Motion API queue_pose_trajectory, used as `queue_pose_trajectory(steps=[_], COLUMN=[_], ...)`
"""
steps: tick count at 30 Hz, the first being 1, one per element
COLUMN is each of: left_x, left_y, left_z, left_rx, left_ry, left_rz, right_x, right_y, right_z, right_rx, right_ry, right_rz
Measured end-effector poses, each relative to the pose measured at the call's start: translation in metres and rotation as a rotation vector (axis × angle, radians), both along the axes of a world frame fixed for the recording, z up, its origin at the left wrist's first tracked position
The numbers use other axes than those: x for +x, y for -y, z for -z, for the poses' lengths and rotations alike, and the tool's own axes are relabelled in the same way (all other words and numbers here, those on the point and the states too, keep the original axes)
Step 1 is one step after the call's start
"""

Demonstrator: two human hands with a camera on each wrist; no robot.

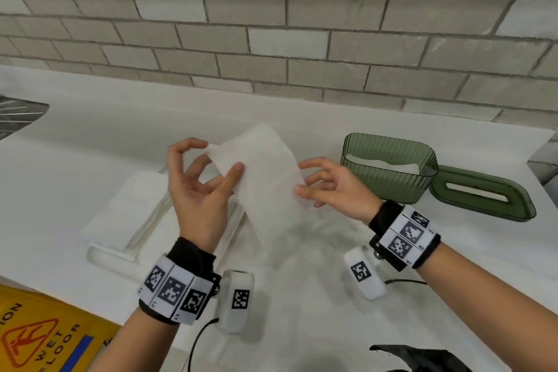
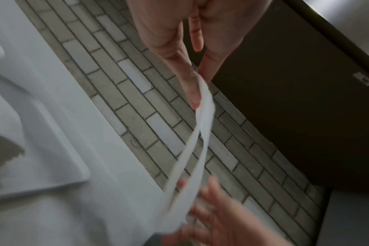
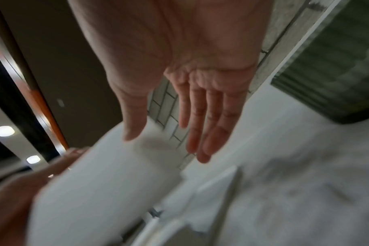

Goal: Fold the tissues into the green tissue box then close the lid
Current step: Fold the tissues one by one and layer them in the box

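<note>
My left hand [image 1: 223,157] holds a white tissue [image 1: 265,184] up over the counter, pinching its upper left corner between thumb and fingers. The left wrist view shows that pinch on the tissue [image 2: 202,126], seen edge-on as two layers. My right hand [image 1: 302,178] touches the tissue's right edge with straight, relaxed fingers [image 3: 200,124] beside the tissue [image 3: 105,183]. The ribbed green tissue box [image 1: 389,166] stands to the right, lidless, with white tissues inside. Its green lid [image 1: 483,193] lies flat on the counter right of the box.
A stack of white tissues [image 1: 129,205] lies on a white tray [image 1: 105,254] at the left. A yellow wet-floor sign [image 1: 39,335] sits at the bottom left, a sink [image 1: 18,118] at far left. A tiled wall [image 1: 271,39] backs the counter.
</note>
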State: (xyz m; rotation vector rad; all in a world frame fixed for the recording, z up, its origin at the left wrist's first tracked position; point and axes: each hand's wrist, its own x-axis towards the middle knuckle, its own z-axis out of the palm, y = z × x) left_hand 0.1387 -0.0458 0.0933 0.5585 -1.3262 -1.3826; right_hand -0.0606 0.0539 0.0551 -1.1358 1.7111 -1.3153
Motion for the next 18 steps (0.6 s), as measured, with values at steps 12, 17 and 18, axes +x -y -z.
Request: queue_pose_trajectory(steps=[12, 17, 18], left_x=[0.025, 0.022, 0.022], left_y=[0.029, 0.030, 0.031], left_z=[0.017, 0.024, 0.025], left_rx=[0.006, 0.009, 0.006], left_ry=[0.201, 0.242, 0.245], left_rz=[-0.150, -0.143, -0.148], right_x=[-0.011, 0.014, 0.015], right_y=[0.051, 0.077, 0.080], right_z=[0.067, 0.069, 0.070], right_rx=[0.512, 0.592, 0.609], right_ry=[-0.868, -1.030, -0.998], right_rz=[-0.424, -0.458, -0.467])
